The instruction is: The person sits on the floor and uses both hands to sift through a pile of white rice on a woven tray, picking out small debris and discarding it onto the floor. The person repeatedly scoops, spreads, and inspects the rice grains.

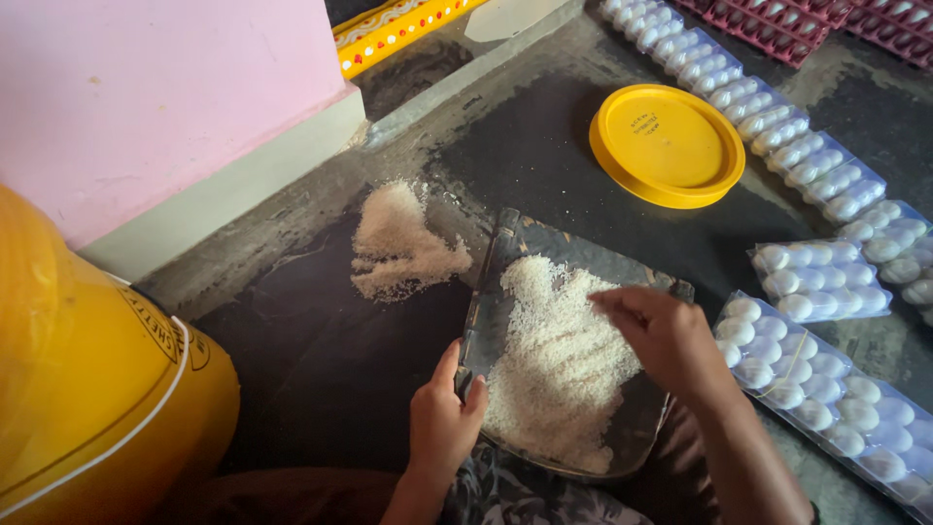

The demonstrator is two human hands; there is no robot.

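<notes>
the right hand (671, 340), fingers pinched together, picks through rice (559, 360) on the tray (515, 238). the left hand (442, 413) is clamped on the tray's edge at 9 o'clock. sorting looks midway; next calls for lifting out a speck.

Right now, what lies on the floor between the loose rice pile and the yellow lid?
In the head view, only bare dark floor lies between the rice pile and the yellow lid; the tray sits nearer the person.

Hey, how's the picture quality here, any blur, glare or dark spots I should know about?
In the head view, soft daylight keeps the rice on the tray clear; the right hand looks slightly smeared, while the left hand is sharper. The yellow bucket at the edge is close and out of focus, the egg packs catch mild glare, and the dark floor loses detail.
</notes>
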